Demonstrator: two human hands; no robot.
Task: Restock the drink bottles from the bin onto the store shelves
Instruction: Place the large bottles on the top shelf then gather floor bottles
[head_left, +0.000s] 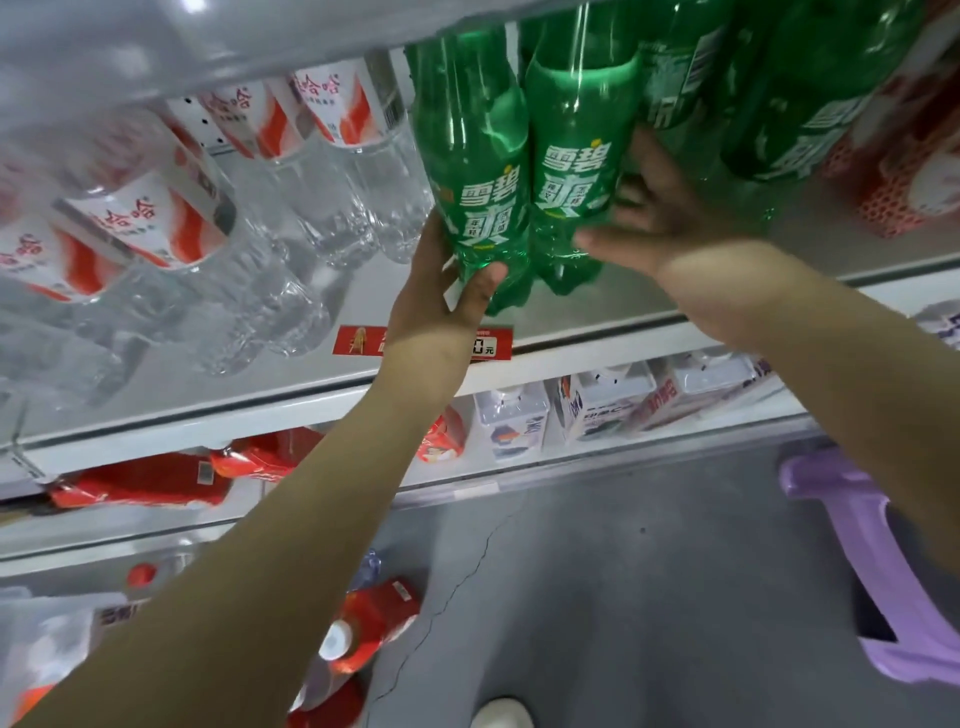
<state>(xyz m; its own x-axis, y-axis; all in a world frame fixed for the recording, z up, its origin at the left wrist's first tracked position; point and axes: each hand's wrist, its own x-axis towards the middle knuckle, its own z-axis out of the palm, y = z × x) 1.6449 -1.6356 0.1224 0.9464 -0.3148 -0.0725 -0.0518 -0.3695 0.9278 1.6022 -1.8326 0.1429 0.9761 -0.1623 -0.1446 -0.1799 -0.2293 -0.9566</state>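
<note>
Two green soda bottles stand side by side at the front of the white upper shelf (363, 291). My left hand (449, 288) grips the base of the left green bottle (475, 171), thumb across its front. My right hand (652, 218) lies against the right side of the right green bottle (579, 156), thumb across its front and fingers reaching behind it. More green bottles (800, 93) stand behind and to the right. The purple bin (852, 566) sits on the floor at the lower right, partly hidden by my right arm.
Clear water bottles (332, 171) with red and white labels fill the shelf's left side. A red price tag (358, 340) is on the shelf edge. Lower shelves hold red packs (140, 480), white cartons (602, 405) and red-labelled bottles (374, 623). The floor (623, 597) is grey concrete.
</note>
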